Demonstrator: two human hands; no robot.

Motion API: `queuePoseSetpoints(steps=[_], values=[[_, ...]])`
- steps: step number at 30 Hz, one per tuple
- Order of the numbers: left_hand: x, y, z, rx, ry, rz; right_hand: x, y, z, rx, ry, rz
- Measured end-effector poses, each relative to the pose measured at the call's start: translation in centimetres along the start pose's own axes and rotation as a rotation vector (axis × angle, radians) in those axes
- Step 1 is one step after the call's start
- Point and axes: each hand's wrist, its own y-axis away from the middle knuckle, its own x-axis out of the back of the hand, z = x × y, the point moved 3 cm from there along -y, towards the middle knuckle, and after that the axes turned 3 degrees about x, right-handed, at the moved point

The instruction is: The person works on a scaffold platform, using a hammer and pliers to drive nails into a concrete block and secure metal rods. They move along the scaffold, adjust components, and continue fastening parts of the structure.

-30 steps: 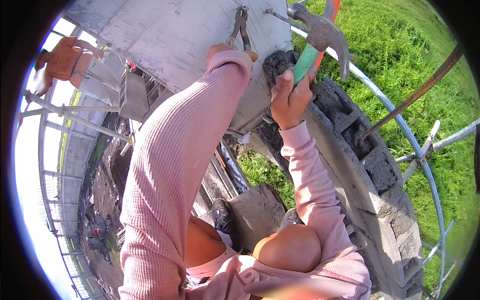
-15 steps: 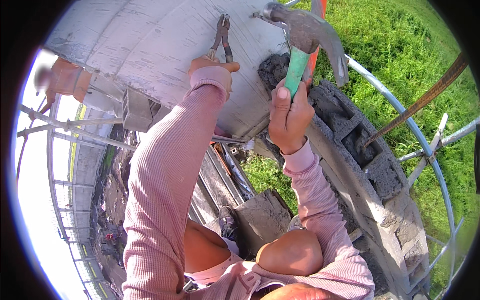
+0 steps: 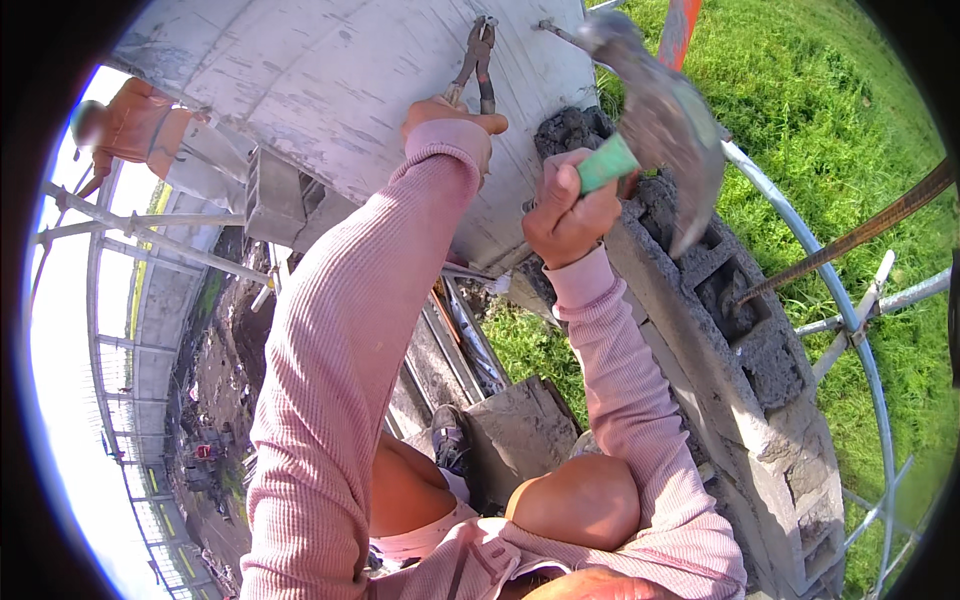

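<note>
While the left grip [image 3: 445, 120] is wrapped round the worn handles of the dark metal pliers [image 3: 479, 50], the wrist would do best to stay steady, holding the nose square to the smooth grey flat panel [image 3: 330, 90] that spreads beyond and to the left of that grip. The right grip [image 3: 570, 215], nearer the body, is closed firmly on the claw hammer with green handle and dark steel head [image 3: 608, 163]; a short, controlled stroke seems wise, with the left fingers well out of its path. The thin dark metal rod [image 3: 560, 34], beyond the 2 grips and close to the hammer head, could snag a wide swing.

The pliers lie just beyond the left grip, nose pointing away from the person, their 2 handles parted in a narrow V; what the jaws hold, if anything, is too small to tell. The hammer slants up and rightward out of the right grip: its handle is bright green, its head blurred, the claw curving back over the rough grey hollow-block wall [image 3: 775, 380] to the right of that grip.
</note>
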Motion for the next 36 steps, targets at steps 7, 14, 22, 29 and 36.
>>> queuePoseSetpoints(steps=[7, 14, 22, 29, 36], values=[[-0.8, 0.1, -0.3, -0.018, 0.108, -0.040, 3.1, 4.1, 0.3, -0.301, 0.062, -0.330], [0.4, 0.4, -1.3, -0.034, 0.286, -0.095, 10.3, 10.8, -1.8, -0.572, -0.056, -0.356], [0.2, 3.9, -9.3, -0.097, 0.425, -0.502, 16.9, 19.3, -3.8, -0.820, 0.064, -0.526], [-2.1, 7.5, -13.3, -0.134, 0.319, -0.763, 19.3, 21.5, -2.6, -0.812, 0.233, -0.623], [-4.7, 9.3, -15.6, -0.289, 0.072, -1.075, 22.2, 22.9, -2.4, -0.856, 0.387, -0.680]])
